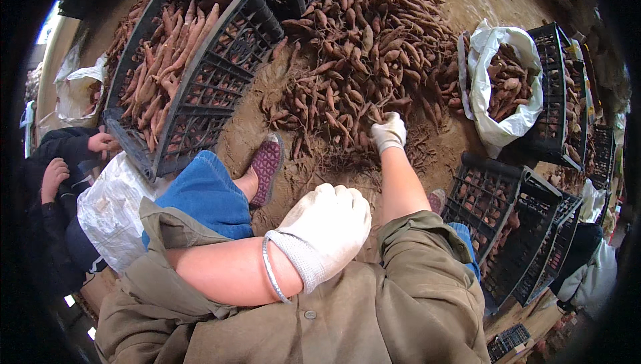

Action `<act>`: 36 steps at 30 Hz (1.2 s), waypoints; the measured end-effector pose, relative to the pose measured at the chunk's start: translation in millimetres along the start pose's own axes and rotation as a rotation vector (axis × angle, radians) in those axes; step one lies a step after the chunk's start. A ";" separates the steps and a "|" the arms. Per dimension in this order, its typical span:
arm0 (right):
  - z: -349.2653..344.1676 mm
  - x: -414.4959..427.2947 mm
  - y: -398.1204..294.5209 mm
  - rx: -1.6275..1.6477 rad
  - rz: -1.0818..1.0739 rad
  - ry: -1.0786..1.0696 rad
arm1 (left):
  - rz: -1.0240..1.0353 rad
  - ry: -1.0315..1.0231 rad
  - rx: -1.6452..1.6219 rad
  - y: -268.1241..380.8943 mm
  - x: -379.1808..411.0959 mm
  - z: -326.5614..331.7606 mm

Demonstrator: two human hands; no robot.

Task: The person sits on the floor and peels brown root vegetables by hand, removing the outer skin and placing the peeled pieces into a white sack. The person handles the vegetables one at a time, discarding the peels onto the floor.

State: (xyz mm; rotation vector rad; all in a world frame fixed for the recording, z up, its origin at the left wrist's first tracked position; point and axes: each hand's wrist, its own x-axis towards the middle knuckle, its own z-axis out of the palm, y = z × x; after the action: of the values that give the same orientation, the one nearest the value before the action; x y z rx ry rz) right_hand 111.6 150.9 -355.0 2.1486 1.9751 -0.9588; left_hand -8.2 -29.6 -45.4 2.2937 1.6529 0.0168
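Note:
A white knitted glove covers my left hand, which is held near my chest with its fingers curled down. Its palm faces away, so I cannot tell whether anything is inside. My right hand, also gloved, reaches to the near edge of a large heap of sweet potatoes on the ground. Its fingers are closed around a sweet potato, mostly hidden by the glove and the roots around it. Thin loose roots lie in front of the heap, below that hand.
A black plastic crate of long sweet potatoes stands at left, beside a white woven sack. Another person's hand touches the crate's near side. On the right are an open white sack of sweet potatoes and several black crates.

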 end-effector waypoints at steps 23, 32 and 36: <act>-112.7 -25.7 64.2 1.347 -0.099 -0.924 | 0.044 -0.114 0.096 31.4 -15.4 -2.6; -132.4 -40.5 58.5 1.356 0.136 -0.736 | 0.047 -0.160 0.038 45.1 -20.8 -2.4; -157.0 -9.2 73.9 1.595 0.137 -0.794 | 0.059 -0.184 0.051 45.8 -19.1 -5.9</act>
State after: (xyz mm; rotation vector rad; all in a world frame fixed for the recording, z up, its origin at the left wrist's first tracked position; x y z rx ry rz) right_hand 241.2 200.7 -250.5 1.4464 0.4852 -3.2517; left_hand 26.6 -58.9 -24.7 2.3036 1.5097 -0.2184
